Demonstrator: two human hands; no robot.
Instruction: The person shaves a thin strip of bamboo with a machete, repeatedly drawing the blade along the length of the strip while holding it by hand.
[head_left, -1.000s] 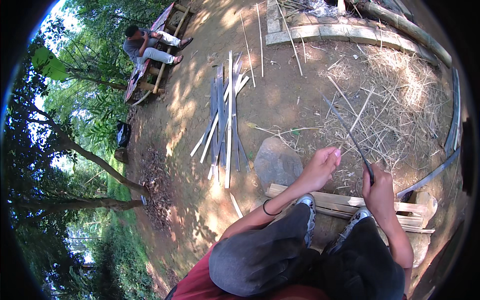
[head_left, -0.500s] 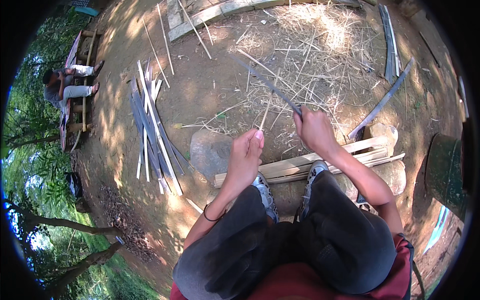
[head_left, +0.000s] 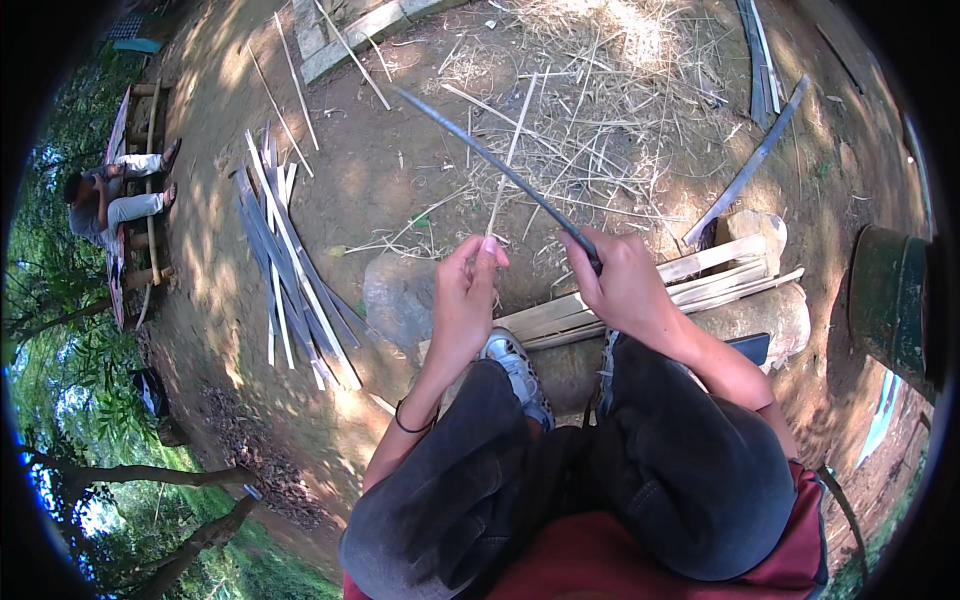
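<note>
My left hand [head_left: 465,292] pinches the near end of a thin pale bamboo strip [head_left: 515,145] between thumb and fingers. The strip points away from me, over the ground. In my right hand [head_left: 628,285] is the handle of a long, narrow knife [head_left: 480,150]. Its dark blade slants up to the far left and crosses the strip in the picture; whether the two touch, I cannot tell. Below my hands, several split bamboo slats [head_left: 715,290] lie along a log [head_left: 790,335], with my shoes against it.
A pile of dark and pale slats [head_left: 295,265] lies left of a grey stone [head_left: 395,300]. Shavings [head_left: 620,140] cover the ground ahead. To the right are a long curved grey piece [head_left: 745,185] and a dark green container [head_left: 885,295]. A person [head_left: 125,200] sits far left.
My right hand has come back toward me with the knife, and the blade lies more across to the left. My left hand still pinches the strip. The whole view has shifted slightly.
</note>
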